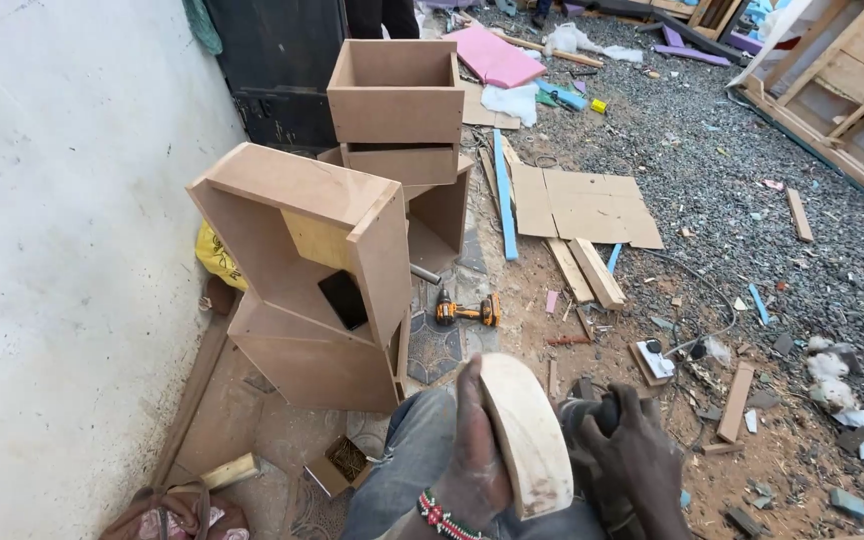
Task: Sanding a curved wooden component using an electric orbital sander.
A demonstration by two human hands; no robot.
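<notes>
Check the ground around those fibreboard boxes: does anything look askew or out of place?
Yes. The nearest fibreboard box sits tilted, propped on the box below rather than squarely stacked. A yellow cordless drill lies on its side on the ground beside them, among loose wood offcuts and scraps.

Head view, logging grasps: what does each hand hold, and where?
Left hand clasps the curved pale wood piece along its left edge. Right hand wraps a dark power tool; exact spot unclear.

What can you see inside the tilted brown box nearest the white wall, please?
Inside the tilted brown box a flat black rectangle lies against the inner panel. The box's deeper left corner is shadowed, and whatever is behind its front panel is hidden.
</notes>
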